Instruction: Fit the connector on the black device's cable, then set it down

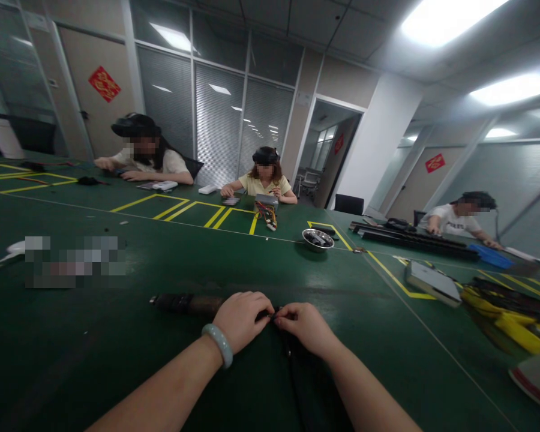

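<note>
My left hand [243, 319] wears a pale bracelet [218, 345] at the wrist, and its thumb and fingers are pinched on something small and dark. Close against it, my right hand [303, 327] pinches at the same spot; the small item between the fingertips is too hidden to name. A dark strip or cable [292, 372] runs from under the fingertips toward the table's near edge. A dark cylindrical tool [184, 303] with a metal tip lies on the green table [162, 360], its right end behind my left hand.
A metal bowl [318, 240] with dark pieces stands ahead. To the right are a silver box [433, 283], yellow-and-black items [513, 318], long black bars [414, 239] and a blue tray [491, 255]. Several people sit across the table; one has a box with coloured wires [266, 213].
</note>
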Demonstrator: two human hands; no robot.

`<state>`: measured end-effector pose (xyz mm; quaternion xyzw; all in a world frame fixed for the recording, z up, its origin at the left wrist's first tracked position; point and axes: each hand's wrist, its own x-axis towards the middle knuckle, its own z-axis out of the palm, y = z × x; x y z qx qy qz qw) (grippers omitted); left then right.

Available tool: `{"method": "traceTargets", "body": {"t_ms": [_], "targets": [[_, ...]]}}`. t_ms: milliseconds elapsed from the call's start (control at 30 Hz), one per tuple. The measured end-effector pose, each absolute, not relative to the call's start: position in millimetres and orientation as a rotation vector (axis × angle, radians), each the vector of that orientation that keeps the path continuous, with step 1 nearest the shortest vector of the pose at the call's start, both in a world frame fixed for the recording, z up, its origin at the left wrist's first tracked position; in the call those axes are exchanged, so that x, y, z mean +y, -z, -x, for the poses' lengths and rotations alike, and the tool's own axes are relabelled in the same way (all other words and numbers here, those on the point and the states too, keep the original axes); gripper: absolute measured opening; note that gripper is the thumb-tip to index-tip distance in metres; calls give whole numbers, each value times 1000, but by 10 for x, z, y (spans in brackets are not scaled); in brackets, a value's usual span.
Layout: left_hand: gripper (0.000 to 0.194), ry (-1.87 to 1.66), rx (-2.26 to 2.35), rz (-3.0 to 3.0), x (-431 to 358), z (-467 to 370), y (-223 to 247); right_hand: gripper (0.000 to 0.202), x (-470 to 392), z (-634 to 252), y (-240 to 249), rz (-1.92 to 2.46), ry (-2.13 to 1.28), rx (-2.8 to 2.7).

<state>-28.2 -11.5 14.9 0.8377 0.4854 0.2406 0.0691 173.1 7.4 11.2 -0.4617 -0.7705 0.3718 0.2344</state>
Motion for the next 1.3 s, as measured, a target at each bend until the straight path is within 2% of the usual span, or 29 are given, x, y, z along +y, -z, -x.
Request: {"method": "traceTargets", "body": {"t_ms": [1300], "targets": [[13,-706,1493,-2524,-161,269,-203,17,90,-1733,-114,1310,-1046,-2103]]}}
